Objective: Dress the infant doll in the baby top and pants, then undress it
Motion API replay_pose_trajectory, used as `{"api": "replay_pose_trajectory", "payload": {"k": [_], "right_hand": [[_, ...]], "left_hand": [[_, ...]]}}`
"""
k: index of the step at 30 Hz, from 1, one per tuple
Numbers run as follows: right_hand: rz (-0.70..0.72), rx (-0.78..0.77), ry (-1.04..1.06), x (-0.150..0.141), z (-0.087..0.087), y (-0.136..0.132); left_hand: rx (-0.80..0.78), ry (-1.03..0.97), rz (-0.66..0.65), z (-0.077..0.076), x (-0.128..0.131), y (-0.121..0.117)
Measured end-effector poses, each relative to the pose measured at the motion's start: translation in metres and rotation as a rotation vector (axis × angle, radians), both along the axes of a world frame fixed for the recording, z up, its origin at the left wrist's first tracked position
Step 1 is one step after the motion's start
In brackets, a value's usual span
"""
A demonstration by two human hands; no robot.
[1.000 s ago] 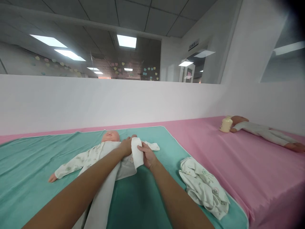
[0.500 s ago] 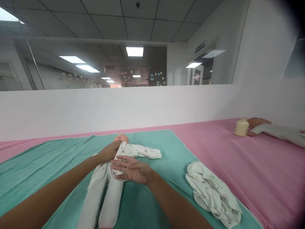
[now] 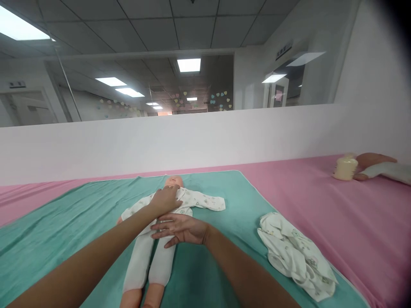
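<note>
A baby doll (image 3: 174, 181) lies on its back, head toward the wall. It wears a white patterned shirt (image 3: 205, 201) and white leggings (image 3: 138, 261); its lower legs are bare. Both shirt sleeves lie out to the sides. My left hand (image 3: 165, 200) rests back-up on the shirt's chest, its thumb apart from the fingers; the fingertips are partly hidden. Just below, my right hand (image 3: 184, 229) is held sideways across the doll's waist and upper legs, palm partly up and fingers spread, near the shirt's lower edge. My left forearm covers part of the doll's side.
A crumpled white patterned garment (image 3: 297, 256) lies to the right on the teal blanket (image 3: 231, 248). The blanket lies over a pink sheet (image 3: 308, 192). Farther right stand a cream-coloured bottle (image 3: 345, 167) and another doll (image 3: 377, 160). A white wall (image 3: 160, 143) with windows rises behind.
My left hand has moved right across the doll's chest, from the shirt's raised edge; the shirt front now lies flatter. My right hand stays near the waist. The view has shifted left.
</note>
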State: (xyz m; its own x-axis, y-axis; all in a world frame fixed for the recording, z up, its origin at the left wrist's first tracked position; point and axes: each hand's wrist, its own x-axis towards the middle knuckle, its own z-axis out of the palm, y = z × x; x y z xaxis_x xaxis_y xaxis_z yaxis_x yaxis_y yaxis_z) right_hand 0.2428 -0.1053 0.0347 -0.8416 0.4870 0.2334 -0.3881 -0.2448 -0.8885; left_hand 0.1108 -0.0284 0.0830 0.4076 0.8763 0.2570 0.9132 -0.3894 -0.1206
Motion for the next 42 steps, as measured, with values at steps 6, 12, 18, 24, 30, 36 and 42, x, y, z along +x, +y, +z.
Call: {"api": "replay_pose_trajectory", "payload": {"k": [6, 12, 18, 24, 30, 36, 42], "right_hand": [[-0.258, -0.014, 0.021, 0.007, -0.017, 0.021], [-1.003, 0.108, -0.164, 0.032, -0.042, 0.062], [-0.885, 0.605, -0.648, 0.031, -0.047, 0.05], [-0.856, 0.792, -0.692, 0.019, -0.03, 0.03], [-0.923, 0.666, -0.577, 0.0, -0.014, 0.013], [-0.993, 0.431, -0.523, 0.006, -0.029, 0.031], [-1.254, 0.447, -0.827, 0.024, -0.054, 0.054]], "left_hand": [[0.013, -0.131, 0.172, 0.004, -0.023, 0.033], [-0.1, -0.386, 0.284, -0.003, -0.064, 0.056], [-0.057, -0.485, 0.194, -0.041, -0.098, 0.023], [-0.187, -0.718, 0.155, -0.064, -0.12, 0.007], [-0.531, -1.025, 0.016, -0.073, -0.129, 0.005], [-0.566, -1.326, -0.028, -0.069, -0.13, -0.005], [-0.557, -1.665, -0.029, -0.053, -0.13, -0.009]]}}
